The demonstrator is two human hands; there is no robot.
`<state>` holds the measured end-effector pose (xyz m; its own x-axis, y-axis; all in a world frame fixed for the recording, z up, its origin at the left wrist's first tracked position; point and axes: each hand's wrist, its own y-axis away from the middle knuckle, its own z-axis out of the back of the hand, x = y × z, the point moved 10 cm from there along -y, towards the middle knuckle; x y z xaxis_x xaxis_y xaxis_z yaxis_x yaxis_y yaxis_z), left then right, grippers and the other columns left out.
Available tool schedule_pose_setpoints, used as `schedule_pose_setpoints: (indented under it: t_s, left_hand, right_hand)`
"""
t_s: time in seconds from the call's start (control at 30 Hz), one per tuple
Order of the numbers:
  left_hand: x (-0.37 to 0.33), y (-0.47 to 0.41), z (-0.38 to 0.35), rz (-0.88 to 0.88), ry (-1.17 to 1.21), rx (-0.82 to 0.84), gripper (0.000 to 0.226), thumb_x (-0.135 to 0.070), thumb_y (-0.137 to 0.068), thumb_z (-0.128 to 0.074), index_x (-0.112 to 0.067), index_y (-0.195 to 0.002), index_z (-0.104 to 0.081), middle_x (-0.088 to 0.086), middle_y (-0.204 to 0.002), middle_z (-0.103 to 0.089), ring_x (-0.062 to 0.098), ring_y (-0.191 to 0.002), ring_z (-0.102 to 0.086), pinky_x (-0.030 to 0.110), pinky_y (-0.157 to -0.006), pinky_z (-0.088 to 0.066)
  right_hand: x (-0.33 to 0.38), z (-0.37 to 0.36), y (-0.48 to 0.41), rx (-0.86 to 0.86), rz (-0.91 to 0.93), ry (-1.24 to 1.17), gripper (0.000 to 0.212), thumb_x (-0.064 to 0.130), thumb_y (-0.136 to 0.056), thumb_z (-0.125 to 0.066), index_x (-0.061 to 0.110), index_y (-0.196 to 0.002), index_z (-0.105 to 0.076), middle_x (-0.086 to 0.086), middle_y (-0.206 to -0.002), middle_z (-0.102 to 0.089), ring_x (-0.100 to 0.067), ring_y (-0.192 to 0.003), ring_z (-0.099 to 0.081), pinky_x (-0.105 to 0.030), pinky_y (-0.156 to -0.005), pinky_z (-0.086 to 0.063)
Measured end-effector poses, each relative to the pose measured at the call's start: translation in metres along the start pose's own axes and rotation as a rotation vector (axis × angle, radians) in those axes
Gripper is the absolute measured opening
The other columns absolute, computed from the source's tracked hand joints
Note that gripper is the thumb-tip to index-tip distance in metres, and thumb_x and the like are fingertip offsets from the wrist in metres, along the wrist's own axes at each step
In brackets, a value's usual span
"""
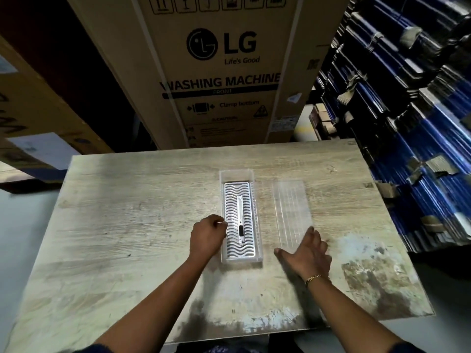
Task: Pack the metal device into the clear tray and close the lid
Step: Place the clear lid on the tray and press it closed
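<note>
The metal device (239,220), a long silver plate with wavy ribs and a centre slot, lies inside the clear tray (235,175) in the middle of the wooden table (127,212). The clear ribbed lid (291,212) lies flat on the table just right of the tray, apart from it. My left hand (207,236) rests against the tray's left wall with fingers curled at the device's edge. My right hand (309,253) is spread open, fingertips at the lid's near end.
A tall LG washing machine carton (221,72) stands behind the table's far edge. Stacks of blue and black flat boxes (413,110) fill the right side. More cartons (38,110) sit at the left. The table's near right surface is worn and stained.
</note>
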<state>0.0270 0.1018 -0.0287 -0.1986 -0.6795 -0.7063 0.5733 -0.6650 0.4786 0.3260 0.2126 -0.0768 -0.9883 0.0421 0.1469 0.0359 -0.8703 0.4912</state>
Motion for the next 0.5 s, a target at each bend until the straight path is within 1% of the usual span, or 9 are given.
schedule_pose_setpoints:
  t_s: [0.07, 0.13, 0.17, 0.2, 0.23, 0.3, 0.37, 0.43, 0.5]
  left_hand:
    - [0.025, 0.013, 0.018, 0.049, 0.139, -0.025, 0.014, -0.023, -0.09, -0.061, -0.019, -0.092, -0.074, 0.003, -0.084, -0.079, 0.017, -0.07, -0.078, 0.05, -0.072, -0.064]
    - [0.042, 0.025, 0.034, 0.092, 0.215, -0.048, 0.013, -0.017, -0.093, -0.06, -0.018, -0.088, -0.072, 0.008, -0.084, -0.079, 0.02, -0.066, -0.078, 0.047, -0.065, -0.063]
    - [0.046, 0.031, 0.04, 0.103, 0.237, -0.053, 0.013, -0.016, -0.094, -0.06, -0.017, -0.089, -0.072, 0.008, -0.085, -0.079, 0.023, -0.067, -0.077, 0.043, -0.062, -0.062]
    - [0.049, 0.034, 0.043, 0.11, 0.246, -0.052, 0.013, -0.016, -0.095, -0.06, -0.016, -0.089, -0.072, 0.008, -0.084, -0.079, 0.024, -0.067, -0.077, 0.04, -0.06, -0.061]
    - [0.05, 0.036, 0.044, 0.109, 0.254, -0.052, 0.013, -0.017, -0.095, -0.06, -0.016, -0.089, -0.071, 0.007, -0.084, -0.079, 0.024, -0.067, -0.077, 0.038, -0.06, -0.06]
    - [0.043, 0.035, 0.044, 0.079, 0.27, -0.051, 0.013, -0.017, -0.095, -0.06, -0.018, -0.088, -0.071, 0.006, -0.083, -0.078, 0.02, -0.066, -0.076, 0.037, -0.06, -0.058]
    - [0.024, 0.031, 0.037, 0.021, 0.268, -0.013, 0.014, -0.016, -0.094, -0.059, -0.019, -0.09, -0.072, 0.006, -0.086, -0.078, 0.015, -0.065, -0.075, 0.034, -0.061, -0.057]
    - [0.0, 0.024, 0.026, -0.029, 0.279, 0.054, 0.013, -0.016, -0.093, -0.061, -0.018, -0.096, -0.073, 0.008, -0.092, -0.078, 0.014, -0.069, -0.074, 0.032, -0.064, -0.056]
    - [-0.024, 0.018, 0.014, -0.074, 0.293, 0.115, 0.019, -0.018, -0.092, -0.065, -0.017, -0.108, -0.075, 0.009, -0.1, -0.078, 0.019, -0.08, -0.075, 0.035, -0.072, -0.058]
  right_hand:
    - [0.003, 0.0, -0.001, -0.013, -0.06, 0.031, 0.138, 0.08, -0.055, -0.066, 0.013, -0.155, 0.002, -0.013, -0.16, -0.02, -0.036, -0.14, -0.027, -0.051, -0.102, -0.039]
    - [-0.002, 0.0, -0.005, 0.009, -0.147, 0.032, 0.143, 0.078, -0.046, -0.073, 0.014, -0.154, -0.003, -0.017, -0.153, -0.026, -0.037, -0.135, -0.028, -0.051, -0.099, -0.038]
    - [-0.007, 0.001, -0.008, 0.021, -0.196, 0.015, 0.142, 0.076, -0.043, -0.077, 0.013, -0.151, -0.01, -0.018, -0.149, -0.029, -0.037, -0.133, -0.03, -0.051, -0.097, -0.038]
    - [-0.014, 0.004, -0.012, 0.025, -0.237, -0.028, 0.135, 0.072, -0.041, -0.081, 0.013, -0.146, -0.021, -0.018, -0.143, -0.032, -0.037, -0.13, -0.032, -0.051, -0.096, -0.039]
    - [-0.02, 0.009, -0.018, 0.013, -0.26, -0.107, 0.12, 0.065, -0.044, -0.086, 0.012, -0.137, -0.032, -0.017, -0.137, -0.037, -0.036, -0.126, -0.037, -0.05, -0.094, -0.041]
    - [-0.025, 0.025, -0.032, -0.005, -0.211, -0.338, 0.078, 0.046, -0.058, -0.088, 0.012, -0.117, -0.05, -0.016, -0.126, -0.052, -0.037, -0.114, -0.052, -0.046, -0.089, -0.047]
    - [-0.021, 0.049, -0.037, -0.035, -0.118, -0.593, 0.037, 0.029, -0.071, -0.082, 0.013, -0.096, -0.059, -0.014, -0.108, -0.066, -0.035, -0.098, -0.063, -0.039, -0.08, -0.051]
    - [-0.016, 0.079, -0.035, -0.119, -0.046, -0.77, 0.023, 0.019, -0.076, -0.079, 0.016, -0.091, -0.062, -0.013, -0.099, -0.071, -0.033, -0.092, -0.067, -0.036, -0.077, -0.051]
    - [-0.002, 0.104, -0.026, -0.178, 0.028, -0.95, 0.024, 0.016, -0.078, -0.078, 0.019, -0.096, -0.062, -0.012, -0.097, -0.072, -0.031, -0.084, -0.068, -0.043, -0.079, -0.057]
